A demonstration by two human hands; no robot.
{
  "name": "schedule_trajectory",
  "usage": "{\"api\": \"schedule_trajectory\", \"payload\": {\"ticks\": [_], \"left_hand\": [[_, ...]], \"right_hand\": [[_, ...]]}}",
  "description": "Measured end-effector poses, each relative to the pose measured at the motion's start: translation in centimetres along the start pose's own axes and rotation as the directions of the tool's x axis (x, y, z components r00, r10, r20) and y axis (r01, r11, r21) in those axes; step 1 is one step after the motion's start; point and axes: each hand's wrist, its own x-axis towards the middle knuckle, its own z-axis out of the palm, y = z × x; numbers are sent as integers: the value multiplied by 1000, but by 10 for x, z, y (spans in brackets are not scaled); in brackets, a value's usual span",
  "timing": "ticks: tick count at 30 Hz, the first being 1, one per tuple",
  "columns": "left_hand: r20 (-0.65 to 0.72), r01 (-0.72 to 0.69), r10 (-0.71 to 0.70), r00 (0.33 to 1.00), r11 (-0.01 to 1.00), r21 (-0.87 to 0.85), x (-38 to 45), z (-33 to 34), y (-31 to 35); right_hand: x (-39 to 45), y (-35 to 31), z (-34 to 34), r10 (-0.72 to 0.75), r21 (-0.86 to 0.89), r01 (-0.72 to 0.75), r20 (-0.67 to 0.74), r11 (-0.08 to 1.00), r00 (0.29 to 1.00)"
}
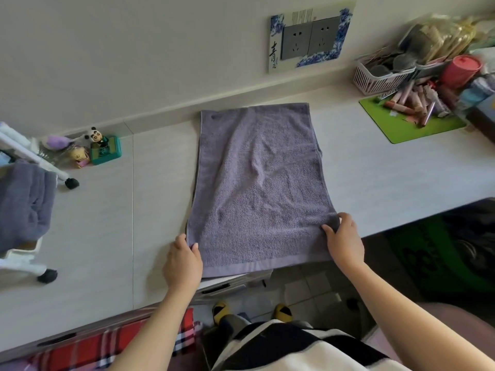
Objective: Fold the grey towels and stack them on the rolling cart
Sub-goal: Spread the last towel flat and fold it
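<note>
Towel (257,183) grey, doubled, flat on counter (375,170) | left hand (182,261), right hand (345,239): each grip pinches a near corner

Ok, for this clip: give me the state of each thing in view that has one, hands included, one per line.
Grey towel on the table: lying flat, doubled over, near edge hanging slightly past the table edge.
Left hand: pinching the towel's near left corner.
Right hand: gripping the towel's near right corner.
Towels on the cart: already piled, rumpled.
Rolling cart: standing on the tabletop, at the left.
Wall sockets: nothing plugged in.
Red container: lid on.
</note>
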Motion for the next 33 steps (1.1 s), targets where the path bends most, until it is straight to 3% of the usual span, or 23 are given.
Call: {"api": "schedule_trajectory", "payload": {"ticks": [4, 7, 11, 14, 20, 23, 26, 29, 33], "left_hand": [[-81, -192, 196, 977, 980, 61, -1, 13, 7], [-32, -367, 370, 928, 927, 74, -6, 20, 19], [94, -524, 516, 852, 844, 116, -13, 35, 37], [162, -523, 499, 851, 832, 185, -13, 45, 43], [142, -444, 426, 894, 885, 140, -9, 40, 50], [30, -501, 500, 866, 864, 47, 5, 31, 62], [27, -514, 514, 857, 851, 106, 35, 31, 70], [121, -482, 467, 876, 857, 179, 56, 41, 64], [68, -507, 504, 861, 846, 164, 64, 35, 69]], "right_hand": [[-4, 3, 6, -124, -139, 113, -74, 984, 989], [-8, 7, 16, -300, -318, 266, -62, 910, 952], [-12, 6, 32, -472, -435, 469, 110, 768, 875], [-10, 9, 40, -512, -423, 575, 265, 700, 817], [-3, 1, 43, -448, -430, 468, 155, 772, 881], [0, -25, 54, -526, -411, 541, 161, 734, 835], [13, -45, 66, -559, -402, 586, 195, 704, 806], [27, -42, 72, -499, -453, 532, 202, 715, 843], [23, -39, 73, -415, -497, 405, 97, 767, 905]]}}
